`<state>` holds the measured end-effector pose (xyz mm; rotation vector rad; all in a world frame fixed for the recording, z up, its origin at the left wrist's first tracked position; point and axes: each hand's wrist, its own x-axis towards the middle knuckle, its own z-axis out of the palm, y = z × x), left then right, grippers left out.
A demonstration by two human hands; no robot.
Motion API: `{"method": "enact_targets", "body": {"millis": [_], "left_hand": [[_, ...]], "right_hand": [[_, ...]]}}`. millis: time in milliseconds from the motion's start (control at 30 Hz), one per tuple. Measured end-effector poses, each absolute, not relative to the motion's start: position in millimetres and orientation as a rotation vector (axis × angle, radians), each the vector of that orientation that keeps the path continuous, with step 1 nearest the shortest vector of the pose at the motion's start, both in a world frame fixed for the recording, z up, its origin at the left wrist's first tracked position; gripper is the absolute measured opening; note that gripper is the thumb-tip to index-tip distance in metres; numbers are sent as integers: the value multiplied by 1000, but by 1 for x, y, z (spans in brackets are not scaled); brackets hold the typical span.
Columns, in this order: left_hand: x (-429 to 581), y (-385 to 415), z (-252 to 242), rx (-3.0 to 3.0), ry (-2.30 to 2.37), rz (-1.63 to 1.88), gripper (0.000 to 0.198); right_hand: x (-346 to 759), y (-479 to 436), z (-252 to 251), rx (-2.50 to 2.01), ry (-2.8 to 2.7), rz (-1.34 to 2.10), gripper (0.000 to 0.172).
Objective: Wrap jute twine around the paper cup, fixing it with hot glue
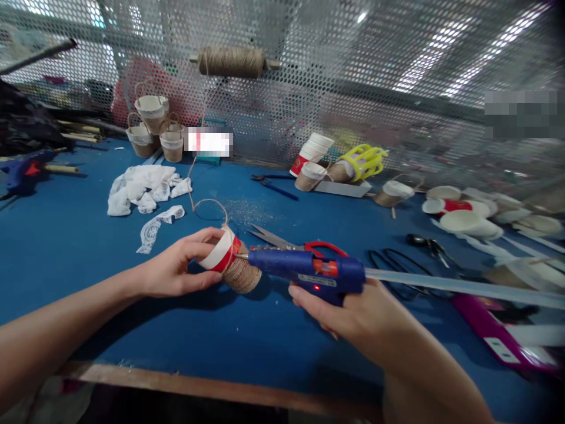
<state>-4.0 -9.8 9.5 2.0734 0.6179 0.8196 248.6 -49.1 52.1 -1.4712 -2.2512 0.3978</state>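
My left hand point(183, 265) grips a red and white paper cup point(219, 252) by its rim, tilted over the table. Jute twine point(242, 275) is wound round the cup's lower part, and a loose strand point(210, 201) runs from it up to the twine spool point(232, 62) on the mesh wall. My right hand point(339, 312) is closed round the handle of a blue glue gun point(304, 268) with a lit red light. Its metal nozzle meets the cup at the upper edge of the winding. A long clear glue stick point(459, 284) sticks out of its back.
Red-handled scissors point(324, 247) lie just behind the glue gun. White lace pieces point(141, 185) are at the left, near finished twine baskets point(152, 112). Pliers point(278, 184), stacked paper cups point(312, 150) and a purple power strip point(498, 341) lie farther right. Another glue gun point(26, 172) rests far left.
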Motion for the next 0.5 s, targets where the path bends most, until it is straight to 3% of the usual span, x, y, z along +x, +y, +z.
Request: {"method": "enact_targets", "body": {"millis": [333,500], "left_hand": [[-4,-9,7,2053,617,844,18],[-4,-10,8,2056,599,844,19]], "right_hand": [[262,-53,37,-939,-2667,-222,34],[259,-50,43,-1387,-2389,257,18]]}}
